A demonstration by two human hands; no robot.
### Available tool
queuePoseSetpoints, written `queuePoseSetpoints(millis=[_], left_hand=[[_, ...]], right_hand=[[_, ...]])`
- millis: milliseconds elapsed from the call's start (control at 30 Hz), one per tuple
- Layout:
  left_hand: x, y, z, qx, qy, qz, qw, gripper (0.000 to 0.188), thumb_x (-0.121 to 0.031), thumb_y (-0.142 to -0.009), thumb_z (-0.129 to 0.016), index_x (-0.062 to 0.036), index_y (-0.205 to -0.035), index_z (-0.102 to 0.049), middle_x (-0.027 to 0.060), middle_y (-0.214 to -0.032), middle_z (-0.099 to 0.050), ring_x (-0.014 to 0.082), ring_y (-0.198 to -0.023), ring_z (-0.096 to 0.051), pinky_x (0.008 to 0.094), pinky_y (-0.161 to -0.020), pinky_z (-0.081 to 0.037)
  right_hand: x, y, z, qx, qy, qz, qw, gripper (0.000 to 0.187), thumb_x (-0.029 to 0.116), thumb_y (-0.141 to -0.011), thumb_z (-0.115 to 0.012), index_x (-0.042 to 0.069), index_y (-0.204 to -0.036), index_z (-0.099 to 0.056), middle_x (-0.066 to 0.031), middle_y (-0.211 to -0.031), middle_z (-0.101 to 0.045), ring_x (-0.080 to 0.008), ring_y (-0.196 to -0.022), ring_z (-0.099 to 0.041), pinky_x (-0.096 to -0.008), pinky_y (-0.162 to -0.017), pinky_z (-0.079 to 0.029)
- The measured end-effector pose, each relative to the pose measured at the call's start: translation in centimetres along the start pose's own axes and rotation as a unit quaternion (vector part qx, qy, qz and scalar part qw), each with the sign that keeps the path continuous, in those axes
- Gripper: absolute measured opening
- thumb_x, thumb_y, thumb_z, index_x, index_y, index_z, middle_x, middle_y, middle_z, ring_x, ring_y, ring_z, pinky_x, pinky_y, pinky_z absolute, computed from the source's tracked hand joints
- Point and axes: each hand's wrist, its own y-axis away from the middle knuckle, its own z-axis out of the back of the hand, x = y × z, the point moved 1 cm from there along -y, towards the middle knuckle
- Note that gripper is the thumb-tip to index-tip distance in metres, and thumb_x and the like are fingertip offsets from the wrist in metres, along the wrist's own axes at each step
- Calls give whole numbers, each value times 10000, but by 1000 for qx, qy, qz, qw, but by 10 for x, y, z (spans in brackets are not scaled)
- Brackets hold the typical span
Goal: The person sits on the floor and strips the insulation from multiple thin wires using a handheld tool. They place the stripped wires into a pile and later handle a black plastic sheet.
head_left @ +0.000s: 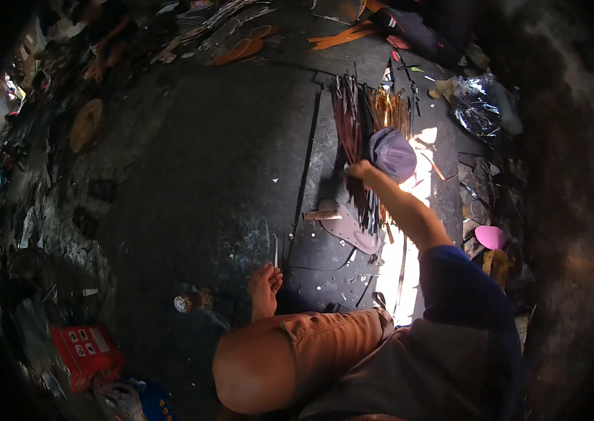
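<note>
My left hand (266, 282) is closed around a thin, pale, curved metal tool (275, 252) that points away from me, above the dark floor beside my knee. With my right arm stretched forward, my right hand (361, 170) grips a bundle of long dark brown strips (348, 116). A bunch of golden-orange strips (390, 109) lies to the right of it. Just beyond my right wrist rests a greyish-purple cap (393, 153), partly over the strips. Nearer to me lies a greyish shoe sole (353, 228), its far part crossed by a short wooden piece (321, 215).
Orange cut pieces (244, 49) lie at the far side, near another person's leg (420, 31). Shiny plastic (479, 105) and a pink oval piece (490, 237) are at the right. A red box (86, 356) and a short cylindrical object (192, 302) stand at the left.
</note>
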Motion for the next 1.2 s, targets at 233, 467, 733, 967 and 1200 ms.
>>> queuePoseSetpoints(millis=[233,467,733,967,1200], left_hand=[[22,13,14,-14,0,-28,1000,243,-172,-913,-655,-49,-1119,-617,65,-958,-662,135,-828,-629,261,-759,-508],[32,16,-8,22,-74,-40,996,273,-182,-906,-661,-60,-1145,-617,58,-978,-663,132,-851,-632,261,-774,-504],[55,8,-1,104,-34,-60,992,368,-130,-944,-616,-60,-1297,-537,86,-1102,-635,190,-915,-643,344,-827,-546],[77,1,14,84,52,23,995,274,-82,-891,-680,-23,-1148,-603,69,-964,-672,179,-823,-674,296,-760,-571],[78,-2,22,75,-32,2,997,240,-35,-882,-648,17,-1112,-603,123,-974,-672,198,-836,-679,304,-768,-572]], right_hand=[[-3,41,-35,-86,-120,-38,988,282,127,-786,-728,-45,-991,-637,-178,-884,-665,-305,-755,-662,-380,-661,-544],[-11,102,-49,-361,151,254,885,538,221,-685,-821,-24,-1103,-586,-255,-1088,-616,-419,-1019,-604,-447,-909,-489],[-40,278,-197,73,100,287,950,400,135,-690,-691,-13,-1061,-674,-212,-1136,-610,-368,-1064,-603,-396,-931,-494],[-44,282,-198,112,107,330,931,328,163,-707,-666,-37,-967,-682,-217,-1057,-627,-365,-1036,-588,-393,-899,-492],[-46,294,-175,254,-27,125,959,321,236,-768,-716,41,-1022,-709,-215,-1159,-623,-273,-887,-675,-387,-713,-552]])
